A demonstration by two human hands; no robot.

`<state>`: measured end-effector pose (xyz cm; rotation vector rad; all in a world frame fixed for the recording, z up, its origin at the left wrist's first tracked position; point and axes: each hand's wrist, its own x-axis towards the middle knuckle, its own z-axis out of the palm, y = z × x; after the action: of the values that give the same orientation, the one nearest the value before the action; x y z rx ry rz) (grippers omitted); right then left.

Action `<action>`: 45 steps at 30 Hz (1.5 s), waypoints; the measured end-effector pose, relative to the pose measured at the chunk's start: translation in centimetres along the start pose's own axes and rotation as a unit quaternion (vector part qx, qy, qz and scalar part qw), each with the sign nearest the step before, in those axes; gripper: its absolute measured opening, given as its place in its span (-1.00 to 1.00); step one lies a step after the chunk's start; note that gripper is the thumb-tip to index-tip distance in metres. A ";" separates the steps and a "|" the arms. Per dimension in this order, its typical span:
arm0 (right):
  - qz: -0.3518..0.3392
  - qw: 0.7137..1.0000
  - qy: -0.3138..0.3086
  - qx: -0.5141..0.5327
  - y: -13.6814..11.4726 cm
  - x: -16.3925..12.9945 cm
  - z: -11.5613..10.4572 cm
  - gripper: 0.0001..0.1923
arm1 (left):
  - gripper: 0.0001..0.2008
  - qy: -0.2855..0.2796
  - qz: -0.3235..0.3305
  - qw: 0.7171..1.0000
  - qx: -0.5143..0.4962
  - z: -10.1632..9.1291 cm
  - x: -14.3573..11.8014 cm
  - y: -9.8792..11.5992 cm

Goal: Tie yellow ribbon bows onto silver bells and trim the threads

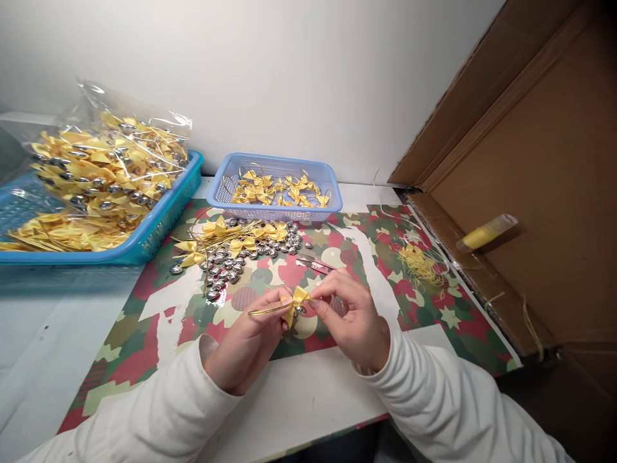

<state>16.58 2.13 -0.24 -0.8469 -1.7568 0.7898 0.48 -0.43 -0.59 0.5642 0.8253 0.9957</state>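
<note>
- I could not see the small silver piece (pixel 301 309) clearly; my fingers (pixel 322 307) covered most of it.
- The big blue tray (pixel 159 225) ran off the left edge.
- The cardboard box (pixel 540 161) was cut off at right.

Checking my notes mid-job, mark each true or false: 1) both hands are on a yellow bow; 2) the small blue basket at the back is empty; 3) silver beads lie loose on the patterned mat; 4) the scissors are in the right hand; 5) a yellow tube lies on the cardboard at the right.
1) True: the left hand and right hand pinch one yellow bow between them.
2) False: the small blue basket holds yellow bows.
3) True: silver beads lie loose on the patterned mat.
4) False: the scissors lie on the mat behind the hands.
5) True: the yellow tube rests on the cardboard.
</note>
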 end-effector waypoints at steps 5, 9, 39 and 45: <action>0.052 0.998 -0.002 0.046 0.4 -0.2 0.2 -0.88 | -0.75 0.003 -0.007 1.000 -0.008 0.0 0.1 -0.1; 0.072 0.995 0.002 0.063 0.5 -0.3 0.4 -0.89 | -0.78 0.012 -0.008 1.000 -0.025 0.1 0.1 0.0; 0.007 0.997 0.032 -0.073 -0.6 -0.4 0.6 -0.86 | -0.71 0.067 0.020 0.997 0.023 0.4 0.1 -0.3; 0.059 0.998 0.026 -0.021 -0.4 -0.2 0.4 -0.90 | -0.71 0.059 0.077 0.995 0.039 0.2 0.1 0.1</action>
<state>16.22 1.67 -0.16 -0.9989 -1.6955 0.8031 0.67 -0.33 -0.44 0.6488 0.9385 1.1500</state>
